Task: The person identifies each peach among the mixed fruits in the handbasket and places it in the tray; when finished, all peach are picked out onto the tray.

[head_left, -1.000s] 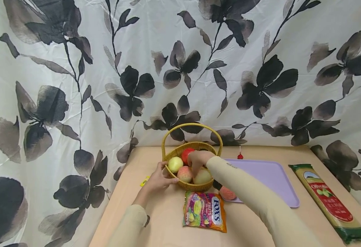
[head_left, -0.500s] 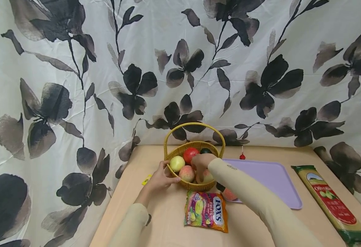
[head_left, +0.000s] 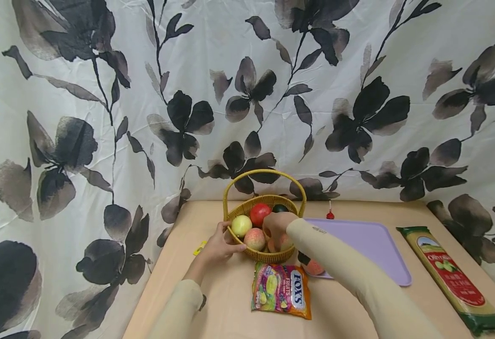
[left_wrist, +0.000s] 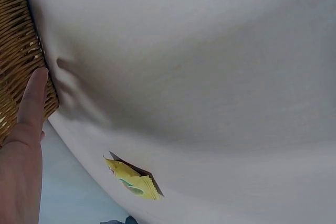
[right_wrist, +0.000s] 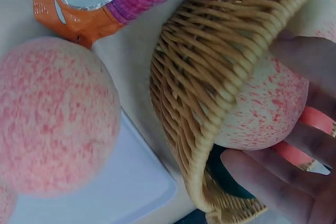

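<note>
A yellow wicker basket [head_left: 268, 257] with a tall handle holds several fruits. My left hand [head_left: 217, 246] rests against its left side, thumb near the front rim; the left wrist view shows a straight finger [left_wrist: 32, 98] along the wicker. Inside the basket, my right hand [head_left: 278, 223] grips a pink-speckled peach [right_wrist: 268, 108] near the right rim, fingers and thumb spread round it. Beside that lie another peach [head_left: 254, 239], a pale yellow-green round fruit [head_left: 241, 226], a red round fruit [head_left: 259, 214] and a dark green one [head_left: 279, 208], partly behind the hand.
A FOX'S candy bag [head_left: 281, 291] lies before the basket. To the right are a lilac tray [head_left: 366, 240], a peach [head_left: 314, 267] at its near edge and a long Olivoilà packet [head_left: 452, 278]. A yellow wrapped sweet [left_wrist: 134, 179] lies left; a red ornament [head_left: 330, 214] is behind.
My right hand has shifted slightly right and down, uncovering the red and dark green fruits. The peach under it has turned from its pale side to a pinker one. My left hand stays put.
</note>
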Motion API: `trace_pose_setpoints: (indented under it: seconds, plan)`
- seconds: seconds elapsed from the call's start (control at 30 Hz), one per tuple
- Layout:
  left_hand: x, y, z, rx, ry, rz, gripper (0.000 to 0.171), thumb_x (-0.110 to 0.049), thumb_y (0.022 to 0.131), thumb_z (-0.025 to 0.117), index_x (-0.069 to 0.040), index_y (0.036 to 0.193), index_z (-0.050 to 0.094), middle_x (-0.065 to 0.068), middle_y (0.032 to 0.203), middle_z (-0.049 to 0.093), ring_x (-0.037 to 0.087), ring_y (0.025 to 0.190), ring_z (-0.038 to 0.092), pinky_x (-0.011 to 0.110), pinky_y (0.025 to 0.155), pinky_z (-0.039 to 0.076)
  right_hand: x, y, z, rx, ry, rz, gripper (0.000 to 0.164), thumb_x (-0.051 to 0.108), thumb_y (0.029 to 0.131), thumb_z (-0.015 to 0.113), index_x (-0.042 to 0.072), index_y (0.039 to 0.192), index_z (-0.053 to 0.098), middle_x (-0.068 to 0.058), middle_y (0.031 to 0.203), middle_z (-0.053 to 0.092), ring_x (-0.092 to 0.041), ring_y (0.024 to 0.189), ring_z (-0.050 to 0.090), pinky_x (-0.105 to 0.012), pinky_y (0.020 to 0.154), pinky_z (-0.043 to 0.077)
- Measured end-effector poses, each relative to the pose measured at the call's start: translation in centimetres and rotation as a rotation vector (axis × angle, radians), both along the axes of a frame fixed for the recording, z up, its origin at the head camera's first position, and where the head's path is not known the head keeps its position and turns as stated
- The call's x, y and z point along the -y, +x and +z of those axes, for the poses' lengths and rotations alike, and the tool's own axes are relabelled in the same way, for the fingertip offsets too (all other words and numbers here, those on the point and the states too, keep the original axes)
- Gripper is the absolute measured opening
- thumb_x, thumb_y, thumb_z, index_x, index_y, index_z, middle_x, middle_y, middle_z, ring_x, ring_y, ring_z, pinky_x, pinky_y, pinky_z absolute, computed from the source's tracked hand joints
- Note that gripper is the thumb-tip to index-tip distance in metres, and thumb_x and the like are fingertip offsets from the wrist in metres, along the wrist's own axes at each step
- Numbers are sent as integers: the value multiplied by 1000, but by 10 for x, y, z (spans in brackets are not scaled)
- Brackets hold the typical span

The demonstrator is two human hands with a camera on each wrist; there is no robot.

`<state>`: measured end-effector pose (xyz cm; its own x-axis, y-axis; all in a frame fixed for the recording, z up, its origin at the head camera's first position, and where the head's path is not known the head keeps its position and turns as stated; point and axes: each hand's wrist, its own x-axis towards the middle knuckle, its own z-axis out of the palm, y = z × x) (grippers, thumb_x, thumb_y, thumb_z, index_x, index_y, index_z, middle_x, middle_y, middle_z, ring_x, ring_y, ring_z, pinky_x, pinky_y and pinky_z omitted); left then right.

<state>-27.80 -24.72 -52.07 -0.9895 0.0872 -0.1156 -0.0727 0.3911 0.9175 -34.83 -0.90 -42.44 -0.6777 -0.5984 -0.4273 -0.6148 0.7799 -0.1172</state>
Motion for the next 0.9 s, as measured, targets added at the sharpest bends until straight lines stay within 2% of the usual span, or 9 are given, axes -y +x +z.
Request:
trace_pose_setpoints:
  seconds: [0.07,0.2,0.33,0.43,0.53,0.67,0.73,0.9]
  plan:
    - [-1,0,-1,10,-3,-1,102,-32,82,91,-11,156,24,30,168,22,43,142,49,32,66,48,-4,-2,3,-4,-3,21,35,22,73,96,19,101,75,8,98,68,-11,85,57,-32,76,55]
    - [-2,-1,-1,15,-26,6,102,-35,81,92,-13,155,25,29,166,27,39,138,51,30,66,47,-14,-5,16,13,-60,19,39,17,74,94,17,108,75,3,107,69,-14,84,60,-33,70,56]
    - [-2,-2,1,22,-21,10,102,-34,81,92,-14,155,25,27,166,28,39,140,51,30,65,46,-26,-6,32,19,-138,35,37,14,75,92,14,108,74,-1,103,68,-16,78,59,-31,65,52]
    - [-2,-3,1,31,-1,3,102,-34,82,91,-14,156,24,24,170,21,40,142,51,32,64,47,-37,-5,43,-5,-172,71,40,19,76,93,15,110,73,0,99,65,-15,78,56,-29,66,49]
    - [-3,-4,1,33,-13,3,102,-35,82,91,-14,156,24,24,169,24,40,142,50,33,65,48,-52,-1,54,-4,-200,79,43,21,76,92,14,114,72,-2,98,65,-13,75,59,-27,66,51]
    - [-4,-4,1,34,-35,5,103,-36,81,91,-14,155,24,29,163,33,38,139,51,32,66,48,-77,8,66,44,-245,36,49,20,75,91,11,120,71,-6,101,65,-14,65,65,-28,59,56]
    - [-4,-4,2,41,-37,5,102,-35,81,91,-15,155,24,30,163,33,38,138,51,32,66,49,-90,12,69,62,-263,12,49,18,74,90,11,119,71,-7,102,65,-15,62,64,-28,57,56]
    - [-3,-2,0,37,-30,8,103,-34,82,91,-15,156,22,26,170,18,44,144,45,33,71,52,-124,21,68,67,-265,-25,47,16,74,91,11,115,70,-9,102,64,-15,57,63,-28,53,55]
